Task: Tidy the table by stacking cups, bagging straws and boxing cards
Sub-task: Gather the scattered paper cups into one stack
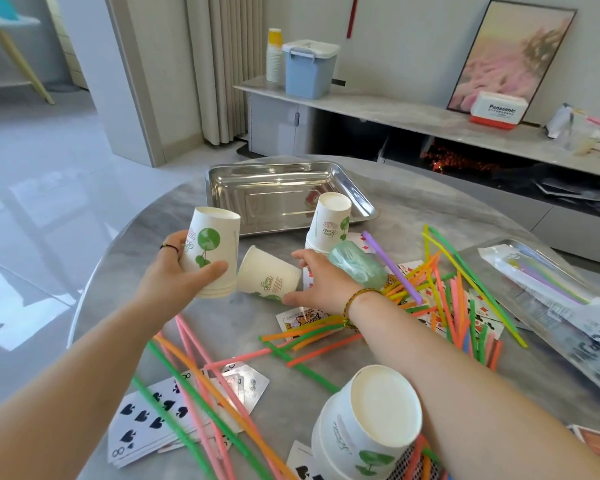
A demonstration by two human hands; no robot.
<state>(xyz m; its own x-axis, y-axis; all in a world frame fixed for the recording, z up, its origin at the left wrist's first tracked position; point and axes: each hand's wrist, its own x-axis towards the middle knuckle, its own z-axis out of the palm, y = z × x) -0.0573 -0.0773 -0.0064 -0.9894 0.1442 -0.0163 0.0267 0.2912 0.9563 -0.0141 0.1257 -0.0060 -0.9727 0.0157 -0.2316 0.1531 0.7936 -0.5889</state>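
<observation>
Left hand point(184, 271): fingers and thumb grip a stack of cups point(213, 244), bottoms up, raised above the worktop point(413, 199)
Right hand point(321, 284): fingers above, thumb below, holding the lying cup point(267, 275)
Lying cup: on its side on the worktop, between both hands

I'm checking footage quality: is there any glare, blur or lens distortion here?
Head view: glare on the steel tray and glossy floor; wide-angle distortion bows the table edge; left hand gripping the cup stack and right hand gripping the tipped cup look sharp.
</observation>
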